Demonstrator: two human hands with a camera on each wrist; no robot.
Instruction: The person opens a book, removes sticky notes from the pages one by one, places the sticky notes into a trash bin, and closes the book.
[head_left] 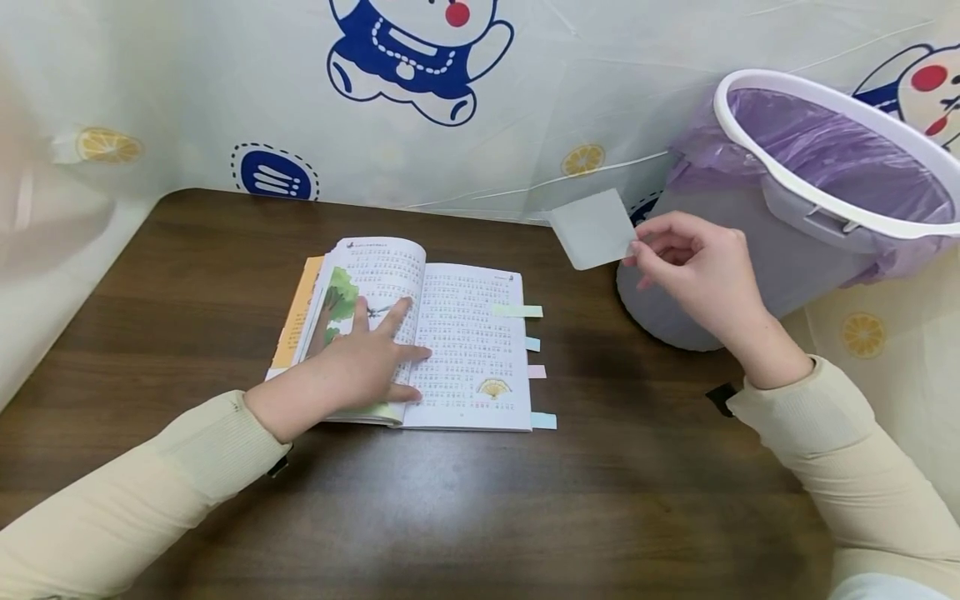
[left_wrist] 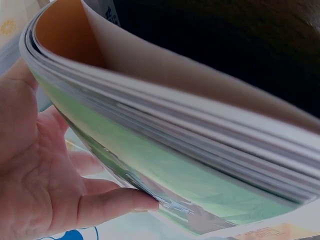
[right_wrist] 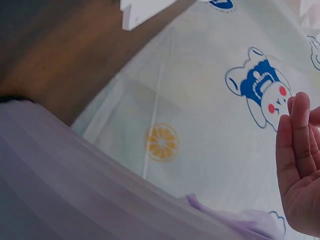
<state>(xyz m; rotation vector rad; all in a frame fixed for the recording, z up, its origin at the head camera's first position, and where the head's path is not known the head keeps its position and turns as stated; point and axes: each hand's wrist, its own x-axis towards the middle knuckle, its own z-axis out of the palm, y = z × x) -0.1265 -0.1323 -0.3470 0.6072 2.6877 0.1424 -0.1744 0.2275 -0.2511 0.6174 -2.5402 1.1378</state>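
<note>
The left hand point(head_left: 365, 367) lies spread, fingers straight, pressing the open book point(head_left: 420, 337) flat at the middle of the tabletop point(head_left: 187, 250). The right hand point(head_left: 693, 267) pinches a pale square sheet point(head_left: 595, 228) by its near right corner between thumb and fingertips, holding it in the air to the far right of the book, just beside the purple-lined bin point(head_left: 817, 192).

The pinch takes only a corner, so the sheet could well twist, fold or slip, and drop against the bin's side. The pages under the left hand curve upward in the left wrist view; if the palm eases, they may spring up and flip. Four coloured tabs point(head_left: 534, 343) jut from the book's right edge, and a passing sleeve could bend or peel them.
</note>
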